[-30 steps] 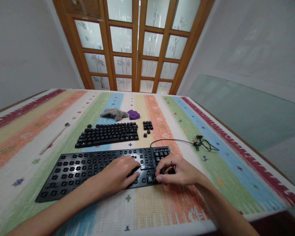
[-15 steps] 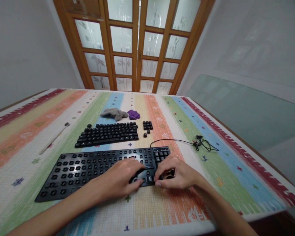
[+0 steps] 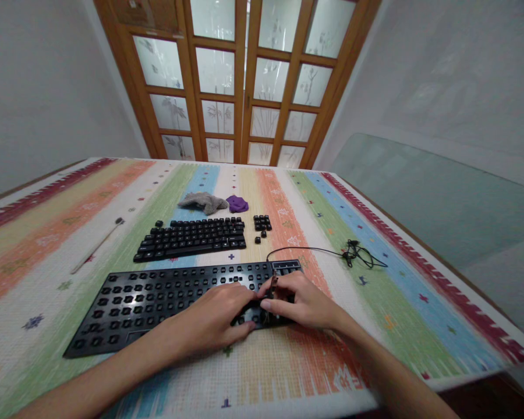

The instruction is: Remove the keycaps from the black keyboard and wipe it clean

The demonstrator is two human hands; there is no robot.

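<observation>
A black keyboard base (image 3: 157, 297) with its keycaps off lies across the striped tablecloth (image 3: 288, 361) in front of me. My left hand (image 3: 218, 314) rests palm down on its right-middle part, fingers spread over the sockets. My right hand (image 3: 299, 302) is curled over the keyboard's right end, thumb and fingers pinching a small dark object (image 3: 273, 284) that stands just above the sockets; I cannot tell what it is. The fingertips of both hands nearly touch. Behind the keyboard, the removed keycaps (image 3: 192, 237) are laid out in keyboard order, with a small separate group (image 3: 262, 223) to their right.
The keyboard's black cable (image 3: 358, 254) runs right and ends in a tangle. A grey cloth (image 3: 203, 202) and a purple lump (image 3: 237, 203) lie further back. A thin stick-like tool (image 3: 96, 247) lies at the left. Wooden glazed doors (image 3: 244, 87) stand behind the table.
My right hand has moved left along the keyboard's right end towards my left hand, and a small dark object now shows between its fingers. The keyboard shifted slightly.
</observation>
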